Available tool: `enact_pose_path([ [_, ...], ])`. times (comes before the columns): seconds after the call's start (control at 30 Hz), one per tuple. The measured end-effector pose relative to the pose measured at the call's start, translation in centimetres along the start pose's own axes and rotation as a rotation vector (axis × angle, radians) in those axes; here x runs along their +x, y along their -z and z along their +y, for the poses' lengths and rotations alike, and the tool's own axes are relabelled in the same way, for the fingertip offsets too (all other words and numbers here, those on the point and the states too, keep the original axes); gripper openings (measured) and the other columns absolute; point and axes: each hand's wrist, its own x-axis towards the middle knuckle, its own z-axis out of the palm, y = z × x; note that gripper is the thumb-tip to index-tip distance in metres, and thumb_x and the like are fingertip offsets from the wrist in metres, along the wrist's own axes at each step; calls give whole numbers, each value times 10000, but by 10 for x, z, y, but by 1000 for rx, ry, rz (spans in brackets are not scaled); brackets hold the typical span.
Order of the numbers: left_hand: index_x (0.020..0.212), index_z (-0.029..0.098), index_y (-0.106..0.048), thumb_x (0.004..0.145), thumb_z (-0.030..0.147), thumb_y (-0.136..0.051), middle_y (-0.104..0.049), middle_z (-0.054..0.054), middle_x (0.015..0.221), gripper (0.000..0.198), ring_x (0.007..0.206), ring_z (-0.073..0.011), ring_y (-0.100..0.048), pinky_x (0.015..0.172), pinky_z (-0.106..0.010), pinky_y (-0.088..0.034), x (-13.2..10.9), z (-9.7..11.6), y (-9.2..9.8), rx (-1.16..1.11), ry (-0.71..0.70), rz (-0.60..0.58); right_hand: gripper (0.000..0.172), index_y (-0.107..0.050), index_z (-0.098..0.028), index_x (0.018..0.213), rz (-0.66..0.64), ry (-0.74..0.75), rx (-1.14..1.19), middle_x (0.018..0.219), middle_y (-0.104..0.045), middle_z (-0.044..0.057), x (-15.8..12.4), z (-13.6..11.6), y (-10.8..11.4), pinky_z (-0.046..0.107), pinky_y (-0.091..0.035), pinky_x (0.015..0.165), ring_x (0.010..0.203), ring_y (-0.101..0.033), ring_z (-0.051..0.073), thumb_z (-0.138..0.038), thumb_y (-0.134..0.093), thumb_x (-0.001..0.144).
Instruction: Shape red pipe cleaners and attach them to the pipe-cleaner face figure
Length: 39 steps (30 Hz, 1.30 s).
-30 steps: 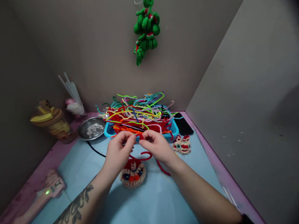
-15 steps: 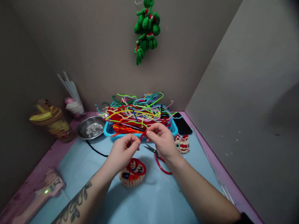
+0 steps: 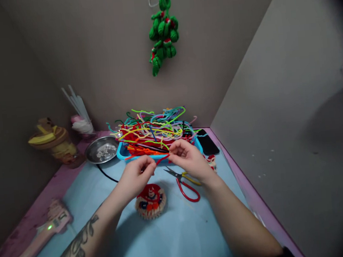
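Observation:
A short red pipe cleaner (image 3: 162, 159) stretches between my two hands above the table. My left hand (image 3: 138, 173) pinches one end between thumb and fingers. The other end is pinched by my right hand (image 3: 189, 159). Below my left hand lies a round fuzzy piece (image 3: 151, 204) in cream, red, orange and dark blue. Scissors (image 3: 184, 183) with a red handle rest to its right, blades pointing up and left, with something yellow beside them. A smaller cream and red piece (image 3: 212, 161) is partly hidden behind my right hand.
Behind my hands stands a blue basket (image 3: 121, 152) heaped with coloured pipe cleaners. A metal bowl (image 3: 103, 150) holds small clear bits. A pink glue gun (image 3: 45, 235) with a green light lies left. A phone (image 3: 208, 143) is at right; a green ornament (image 3: 163, 33) hangs above.
My hands have moved slightly apart, so more of the red pipe cleaner shows between them. My right hand now covers more of the small cream piece. The whole view has shifted a little.

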Motion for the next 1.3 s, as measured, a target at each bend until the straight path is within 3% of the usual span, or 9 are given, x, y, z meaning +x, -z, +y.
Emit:
enact_pose_path([
  [0.1,887,172,-608,840,306,-549,-646,-30,828,153,740,-154,-581,634,-245,-453,-3,2,-5,-67,-38,-55,166,-519,-210,839,-65,-13,-53,772,-553,-29,-4,-4,-3,234,-437,620,675,-536,106,-174,-644,734],
  [0.17,938,176,-616,839,305,-566,-658,-36,859,170,757,-156,-595,661,-254,-468,-5,4,-8,-103,-71,-33,154,-508,-212,831,-113,1,-75,772,-539,-33,-8,-8,-8,231,-432,619,676,-527,104,-166,-628,746],
  [0.3,787,171,-617,837,303,-578,-625,-7,714,146,640,-129,-553,595,-235,-439,-7,5,-9,-93,-65,113,116,-516,-211,834,-81,-3,-23,762,-547,-30,-12,-13,-19,236,-437,630,694,-538,112,-200,-613,772],
  [0.47,774,168,-601,836,320,-585,-613,-1,722,165,647,-121,-548,575,-217,-440,-7,5,-12,-174,-45,287,132,-591,-184,818,-73,-89,-56,780,-607,3,-11,-7,-28,265,-445,659,719,-558,135,-291,-643,759],
  [0.63,779,164,-605,836,312,-585,-609,-5,741,160,669,-125,-556,600,-223,-460,-6,3,-16,-197,-62,270,136,-560,-178,712,-50,-89,-103,692,-560,-17,-10,-2,-32,247,-407,615,654,-507,119,-291,-600,774],
  [0.77,848,176,-643,840,266,-588,-653,-25,836,105,770,-144,-590,661,-236,-469,-4,2,-11,-51,-160,246,131,-509,-181,658,-116,-69,-210,644,-511,-35,-12,-8,-29,226,-362,570,613,-461,104,-225,-545,777],
  [0.9,736,181,-629,844,227,-596,-627,-13,743,122,724,-138,-563,660,-240,-442,-4,1,-8,171,-298,264,108,-525,-179,665,-153,-53,-304,653,-530,-32,-11,-13,-25,229,-358,578,621,-465,107,-196,-536,771],
  [1.07,741,180,-603,873,252,-563,-606,-18,756,156,727,-140,-554,576,-217,-425,-6,-1,-13,113,-230,323,146,-562,-173,724,-113,-126,-105,688,-549,-20,-7,-7,-27,245,-389,609,633,-477,109,-304,-606,769],
  [1.3,743,179,-601,869,292,-569,-586,-11,748,172,704,-140,-541,561,-218,-422,-7,-1,-20,31,-186,386,269,-533,-177,678,-27,-216,138,578,-457,-59,-7,3,-34,225,-289,499,522,-372,77,-390,-695,714],
])
